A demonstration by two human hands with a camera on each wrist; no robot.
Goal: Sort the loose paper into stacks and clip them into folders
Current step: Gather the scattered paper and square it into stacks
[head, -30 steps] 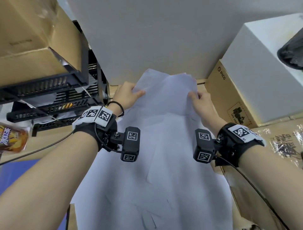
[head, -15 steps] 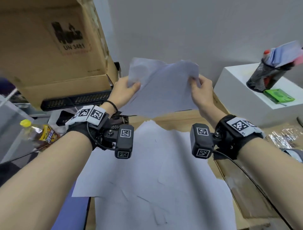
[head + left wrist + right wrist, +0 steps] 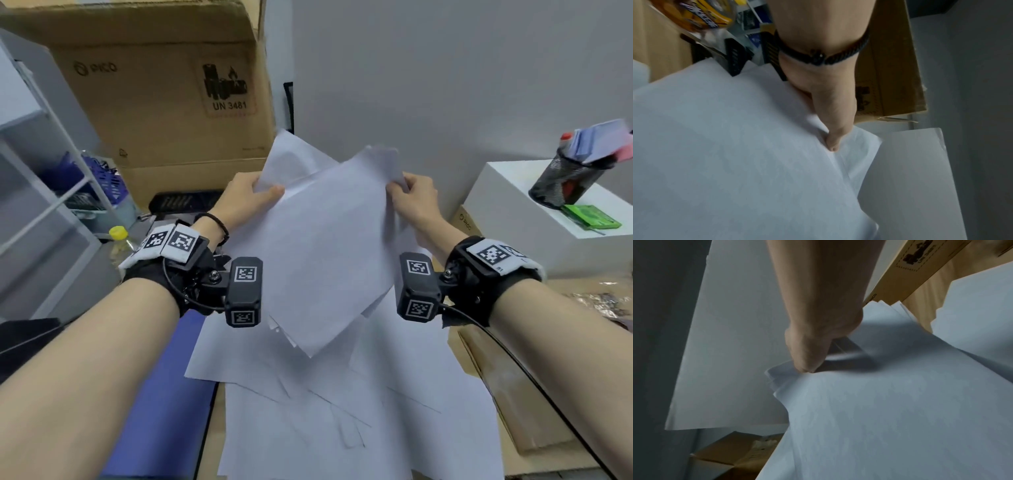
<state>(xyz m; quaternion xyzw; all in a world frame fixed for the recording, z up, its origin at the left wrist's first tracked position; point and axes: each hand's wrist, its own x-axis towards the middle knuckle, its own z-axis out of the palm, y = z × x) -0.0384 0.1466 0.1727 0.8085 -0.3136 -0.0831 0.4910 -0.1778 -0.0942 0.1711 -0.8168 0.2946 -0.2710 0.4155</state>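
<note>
Sheets (image 3: 322, 246) of white paper hang above the loose paper pile (image 3: 359, 411), left hand (image 3: 246, 202) and right hand (image 3: 416, 202) each pinching an upper corner.

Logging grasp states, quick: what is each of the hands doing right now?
Left hand: pinching the held sheaf of paper at its upper left.
Right hand: pinching the same sheaf at its upper right.

front: cardboard box (image 3: 164, 102) blocks | right: white box (image 3: 513, 219) | centre: open
</note>
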